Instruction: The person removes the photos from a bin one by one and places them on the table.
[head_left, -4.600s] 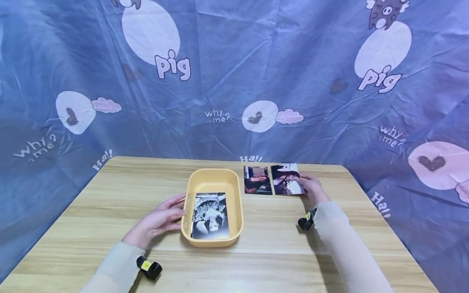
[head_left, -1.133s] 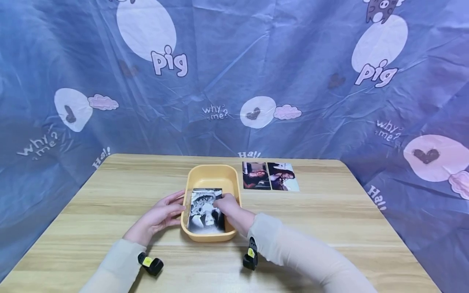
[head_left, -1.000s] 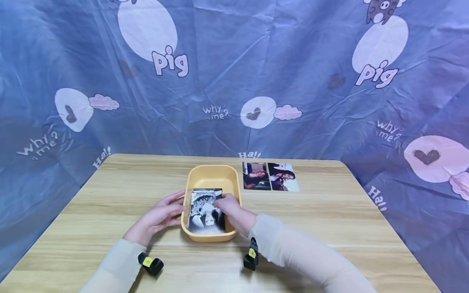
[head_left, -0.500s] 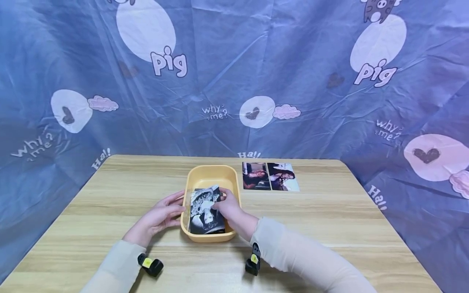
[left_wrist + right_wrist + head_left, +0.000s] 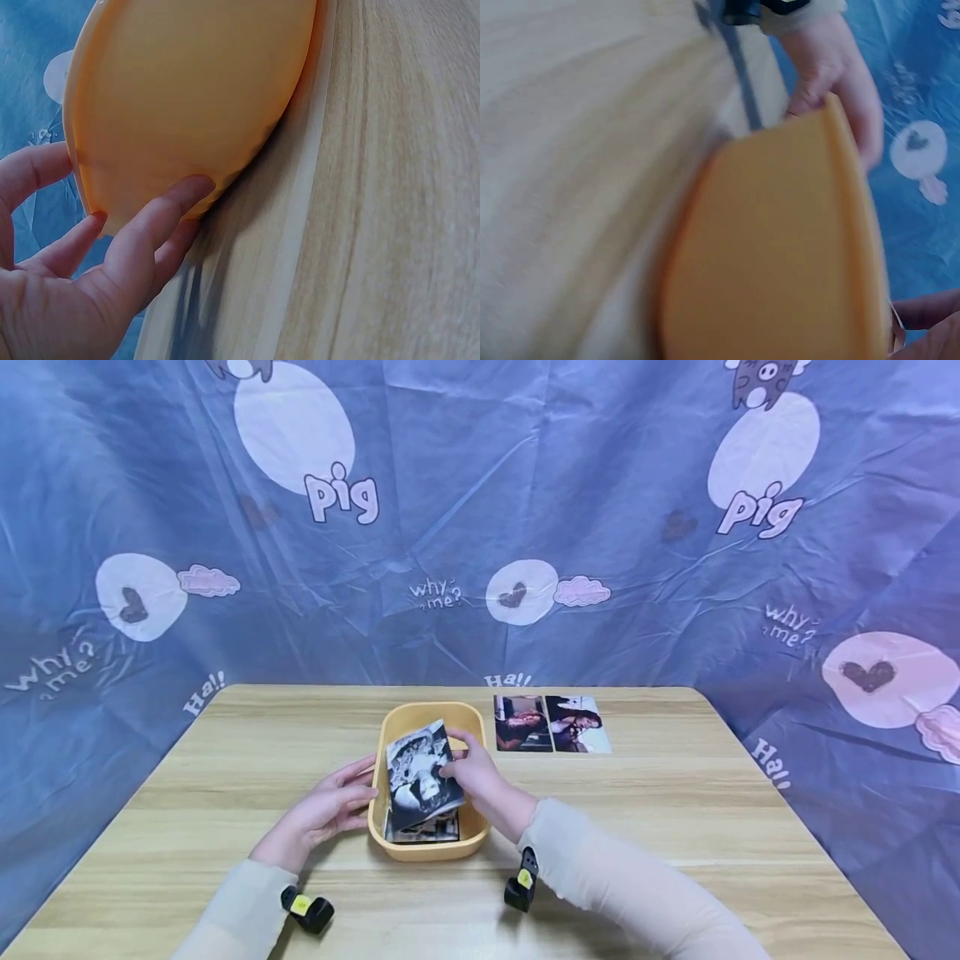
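Note:
A black-and-white photo (image 5: 422, 774) tilts up out of a yellow plastic box (image 5: 480, 827). My right hand (image 5: 476, 777) pinches it at its right edge, thumb on the picture side. Beneath it, another photo (image 5: 427, 832) shows along the near end of the box floor. My left hand (image 5: 326, 806) rests on the box's left side, and in the left wrist view its spread fingertips (image 5: 196, 186) touch the outer wall (image 5: 195, 97). In the right wrist view the box wall (image 5: 772, 240) hides most of the right hand.
Two colour photos, one reddish (image 5: 522, 724) and one of a dark-haired person (image 5: 577, 725), lie side by side at the back of the wooden table (image 5: 660, 810), right of the box. A blue printed cloth (image 5: 450, 527) hangs behind the table.
My right hand has gone from the far colour photo into the box, then lifted and turned the top black-and-white photo, baring another beneath. The left hand stays at the box.

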A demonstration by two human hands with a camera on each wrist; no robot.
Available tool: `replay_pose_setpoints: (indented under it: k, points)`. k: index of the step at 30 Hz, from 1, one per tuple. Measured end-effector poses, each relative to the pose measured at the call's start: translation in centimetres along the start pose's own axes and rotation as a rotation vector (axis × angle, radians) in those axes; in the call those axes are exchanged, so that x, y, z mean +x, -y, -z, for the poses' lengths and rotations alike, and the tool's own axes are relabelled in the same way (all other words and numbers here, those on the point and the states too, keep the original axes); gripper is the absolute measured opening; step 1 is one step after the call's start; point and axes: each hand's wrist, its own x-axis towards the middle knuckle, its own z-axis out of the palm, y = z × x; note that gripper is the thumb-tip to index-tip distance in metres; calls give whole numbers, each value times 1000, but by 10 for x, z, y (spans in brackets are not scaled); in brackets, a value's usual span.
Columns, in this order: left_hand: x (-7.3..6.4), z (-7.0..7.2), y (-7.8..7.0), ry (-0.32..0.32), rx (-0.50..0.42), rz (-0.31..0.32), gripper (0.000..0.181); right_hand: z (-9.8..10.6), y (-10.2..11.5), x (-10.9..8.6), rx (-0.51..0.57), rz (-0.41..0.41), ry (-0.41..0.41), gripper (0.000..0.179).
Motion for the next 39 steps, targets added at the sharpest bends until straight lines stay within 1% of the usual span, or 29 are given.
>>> replay_pose_setpoints:
  k: [4,6,8,11,15,17,19,24,27,30,32,35,39]
  points:
    - [0,0,1,-1,-6,-1,73,18,14,9,53,-1,-75,67]
    - [0,0,2,0,-8,-1,73,31,20,14,87,11,-113,66]
    - [0,0,2,1,-9,-2,73,48,25,19,112,18,-132,66]
    - [0,0,2,4,-8,-2,73,78,29,27,138,29,-153,66]
    - [-1,1,2,4,-5,-2,74,122,30,38,159,39,-203,65]
    - [-1,2,2,2,-2,-3,74,144,30,41,170,50,-232,64]
    - [-2,2,2,2,-1,-2,74,167,31,44,191,50,-244,64]
    - [-1,2,2,3,-1,-4,73,220,32,48,243,20,-307,63]
    - [0,2,1,6,-4,-8,73,247,27,49,266,-6,-346,63]
    - [1,1,2,18,-5,-8,73,267,18,48,268,-35,-370,62]
    - [0,1,2,24,-16,-2,73,278,11,47,259,-49,-369,61]
    - [0,1,3,22,-25,0,72,290,2,45,270,-67,-351,59]
    - [1,2,1,17,-19,-10,72,304,-6,44,264,-63,-352,59]
